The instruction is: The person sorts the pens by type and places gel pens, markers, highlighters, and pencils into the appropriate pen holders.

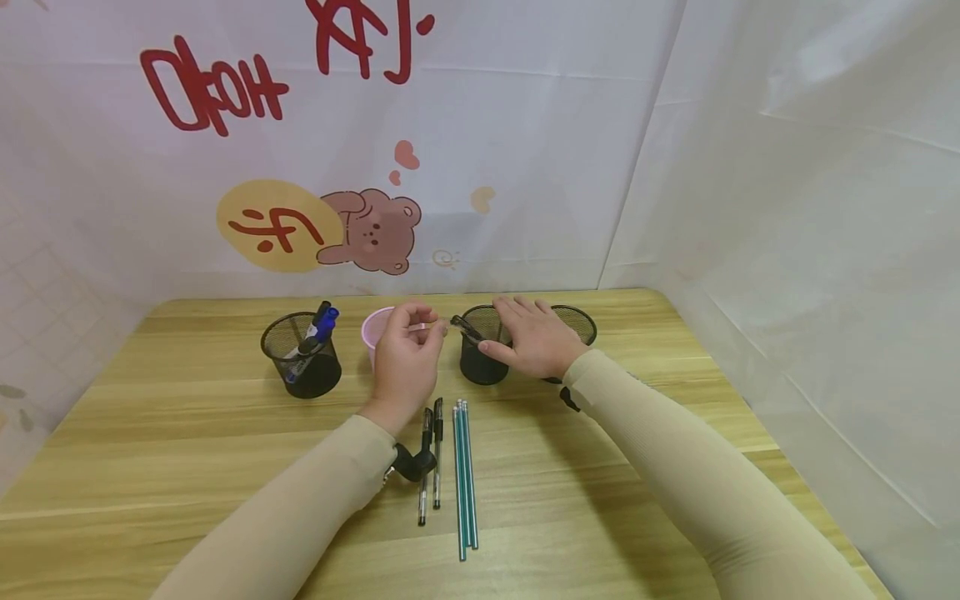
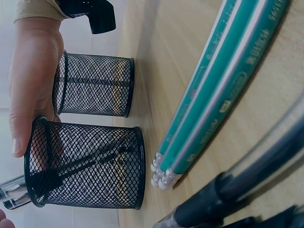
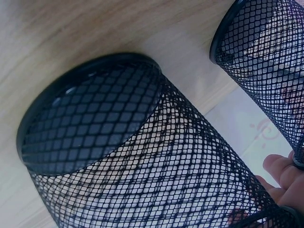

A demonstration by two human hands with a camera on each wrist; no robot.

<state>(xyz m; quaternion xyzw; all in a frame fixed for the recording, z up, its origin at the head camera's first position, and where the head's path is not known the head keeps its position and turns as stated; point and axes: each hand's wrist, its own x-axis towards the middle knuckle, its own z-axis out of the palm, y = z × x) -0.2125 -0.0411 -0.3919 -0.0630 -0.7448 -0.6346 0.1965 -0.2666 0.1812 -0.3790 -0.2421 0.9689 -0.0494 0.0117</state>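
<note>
Right cup (image 3: 128,142) is filling only my right-wrist view; straight right fingers (image 1: 512,312) are touching middle cup (image 1: 483,367); left fingers (image 1: 409,313), hold unclear.

The left hand (image 1: 408,346) hides most of the pink cup (image 1: 371,337), and its tips are so blurry that I can't tell if they touch the leaning pen (image 1: 468,331). The right hand (image 1: 536,337) and sleeve (image 1: 675,450) cover part of the right cup (image 1: 582,330). A black wrist strap (image 1: 415,463) hides the middle of one table pen (image 1: 428,423). In the left wrist view, the green pencils (image 2: 209,95) run off the top. In the right wrist view, the bottom edge chops off the right cup.
</note>
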